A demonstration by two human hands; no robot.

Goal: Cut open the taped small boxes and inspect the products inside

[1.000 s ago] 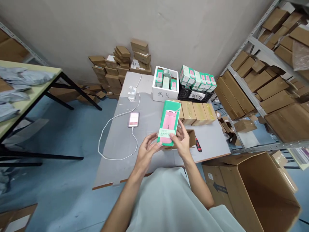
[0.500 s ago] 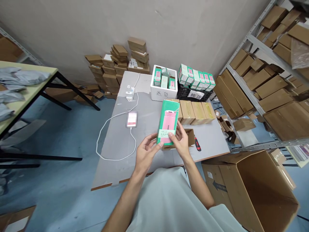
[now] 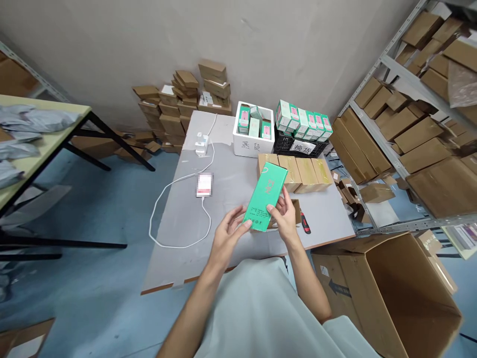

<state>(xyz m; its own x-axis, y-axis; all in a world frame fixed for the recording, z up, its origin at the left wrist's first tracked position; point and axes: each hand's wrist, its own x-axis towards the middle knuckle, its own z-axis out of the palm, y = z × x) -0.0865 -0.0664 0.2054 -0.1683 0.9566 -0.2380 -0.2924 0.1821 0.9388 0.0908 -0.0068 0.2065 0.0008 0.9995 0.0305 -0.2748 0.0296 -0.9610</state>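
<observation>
A green product box is held above the table, tilted to the right, with a printed plain green side up. My left hand grips its lower left corner, thumb on the face. On the right edge, my right hand is closed with its thumb pressed on the front. Partly hidden behind the box and my right hand, an opened cardboard box sits on the table. Beside it lies a red and black box cutter.
Behind stand taped cardboard boxes, a white foam box of green boxes, and a black crate topped with more. A phone on a white cable lies left. A large open carton stands right, near shelving.
The green box has been turned over from its pink-pictured side to a plain green side, and it now leans further right. Both hands stay on it.
</observation>
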